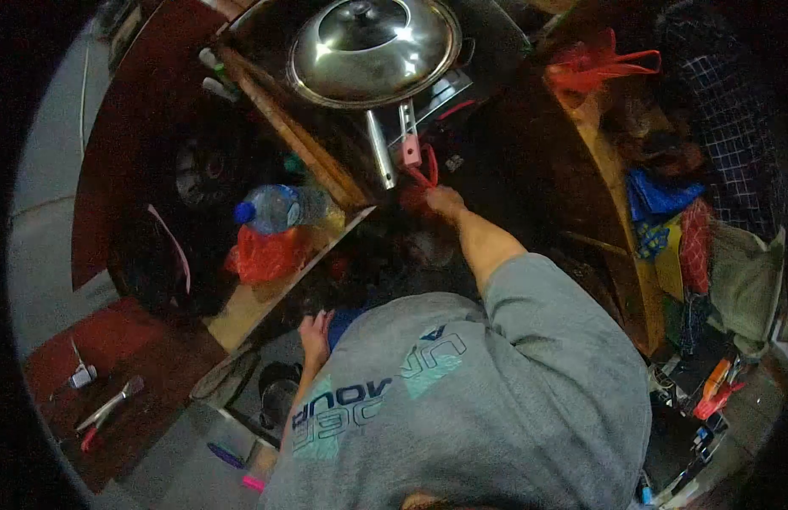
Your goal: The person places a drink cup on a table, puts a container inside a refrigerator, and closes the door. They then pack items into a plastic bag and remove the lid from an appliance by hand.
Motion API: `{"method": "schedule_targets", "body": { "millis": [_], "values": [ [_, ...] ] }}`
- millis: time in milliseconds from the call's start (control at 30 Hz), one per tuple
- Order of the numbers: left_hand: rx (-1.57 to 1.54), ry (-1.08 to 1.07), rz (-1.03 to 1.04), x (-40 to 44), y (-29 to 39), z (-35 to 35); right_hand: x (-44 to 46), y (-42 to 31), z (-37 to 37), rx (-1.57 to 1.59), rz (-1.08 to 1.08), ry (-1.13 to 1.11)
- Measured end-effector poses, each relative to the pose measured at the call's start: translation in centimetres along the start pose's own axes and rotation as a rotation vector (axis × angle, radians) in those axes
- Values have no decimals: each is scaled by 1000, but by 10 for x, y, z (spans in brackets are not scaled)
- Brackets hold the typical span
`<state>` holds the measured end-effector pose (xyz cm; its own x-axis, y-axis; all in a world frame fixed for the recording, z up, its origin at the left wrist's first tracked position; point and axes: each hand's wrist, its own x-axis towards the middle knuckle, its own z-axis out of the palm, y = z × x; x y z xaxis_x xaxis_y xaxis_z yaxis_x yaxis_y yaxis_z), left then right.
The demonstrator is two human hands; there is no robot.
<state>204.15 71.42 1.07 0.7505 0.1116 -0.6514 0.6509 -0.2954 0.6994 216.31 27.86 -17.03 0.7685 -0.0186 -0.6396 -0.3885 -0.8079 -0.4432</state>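
My right hand (446, 203) is closed at the end of my outstretched arm, on a red plastic bag (423, 180) whose loop rises toward the pan handles. Just above it, a pink-ended handle (411, 150) and a metal handle (380, 149) stick out from under a large lidded steel pan (375, 55). Low on the left, beside my shirt, is my left hand (316, 330); its fingers are bent, and whether they hold anything is too dark to tell. A blue patch lies next to it.
A blue-capped plastic bottle (276, 209) and a red-orange bag (271, 255) are left of centre by a wooden edge (283, 127). Another red bag (593, 68) is at the upper right. Cloths and a blue bag (657, 200) are piled right. Tools lie lower left.
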Motion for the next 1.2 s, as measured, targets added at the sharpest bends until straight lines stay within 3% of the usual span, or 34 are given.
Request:
{"method": "schedule_targets", "body": {
  "millis": [33, 67, 100, 133, 267, 300, 367, 467, 533, 567, 600, 633, 667, 700, 800, 833, 900, 933, 1000, 1067, 1133, 1200],
  "values": [
    [55, -17, 125, 9, -24, -5, -25, -1, -15, 223, 122, 17],
    [6, -32, 160, 13, -37, -8, -39, 6, -19, 226, 138, 44],
    [-96, -51, 170, 16, -45, -6, -52, 14, -26, 233, 152, 113],
    [-440, -69, 56, 7, -33, 5, -63, 21, -37, 237, 162, 182],
    [-535, -69, 90, 9, -47, 7, -140, 20, -135, 148, 200, 128],
    [-131, -57, 207, 10, -46, 8, -165, 15, -169, 159, 153, 155],
    [264, -41, 338, 7, -25, 27, -206, 12, -235, 188, 116, 175],
    [163, -60, 297, 21, -47, 36, -265, 17, -334, 344, -59, 407],
    [20, -83, 270, 44, -81, 37, -300, 18, -393, 578, -252, 774],
    [-11, -90, 268, 55, -95, 38, -330, 0, -428, 615, -211, 884],
    [-13, -97, 278, 67, -108, 40, -331, 23, -456, 632, -396, 847],
    [-11, -99, 274, 73, -114, 44, -338, 25, -486, 518, -406, 906],
    [196, -88, 401, 80, -117, 45, -342, 28, -510, 497, -439, 931],
    [-29, -159, 393, 74, -109, 61, -331, 41, -530, 559, -482, 966],
    [-92, -214, 277, 57, -72, 96, -292, 70, -592, 487, -535, 1076],
    [49, -199, 468, 91, -115, 93, -270, 87, -611, 483, -548, 1077],
    [44, -138, 410, 88, -112, 115, -219, 136, -637, 249, -374, 1088],
    [44, -86, 342, 83, -111, 130, -207, 150, -643, 244, -387, 1087],
    [-15, -79, 274, 55, -75, 156, -183, 175, -653, -22, -117, 997],
    [-155, -77, 216, 50, -78, 167, -148, 213, -651, -71, -86, 1034],
    [-239, -65, 181, 36, -68, 183, -128, 240, -651, -96, 24, 850],
    [-42, 43, 252, -5, -10, 197, -97, 276, -638, 28, 18, 846]
  ]
}}
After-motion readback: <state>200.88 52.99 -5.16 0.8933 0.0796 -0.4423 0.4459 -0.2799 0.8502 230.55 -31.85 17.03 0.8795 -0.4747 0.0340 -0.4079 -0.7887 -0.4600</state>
